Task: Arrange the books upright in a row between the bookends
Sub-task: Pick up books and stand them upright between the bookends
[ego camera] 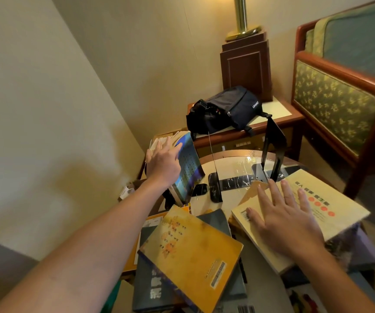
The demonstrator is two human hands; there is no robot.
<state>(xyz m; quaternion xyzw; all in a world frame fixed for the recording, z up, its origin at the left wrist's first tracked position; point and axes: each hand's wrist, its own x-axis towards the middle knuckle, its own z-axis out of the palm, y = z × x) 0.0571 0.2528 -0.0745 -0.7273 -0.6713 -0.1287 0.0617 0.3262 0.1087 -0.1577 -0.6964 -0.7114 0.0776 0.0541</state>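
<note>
My left hand point(162, 162) rests against the top of a blue book point(190, 170) that stands leaning at the left end of the table, with other upright books behind it. A thin black bookend point(214, 177) stands just right of it, and a taller black bookend point(273, 152) stands further right. My right hand point(282, 219) lies flat, fingers spread, on a pale yellow book point(331, 206) lying on a pile at the right. An orange-yellow book point(192, 255) lies flat in front, on top of dark grey books point(150, 288).
The round glass-topped table point(234, 168) holds the books. Behind it a black bag point(225, 108) lies on a wooden side table point(281, 116) with a lamp base point(246, 64). A green upholstered chair point(338, 102) stands at the right. A wall is close on the left.
</note>
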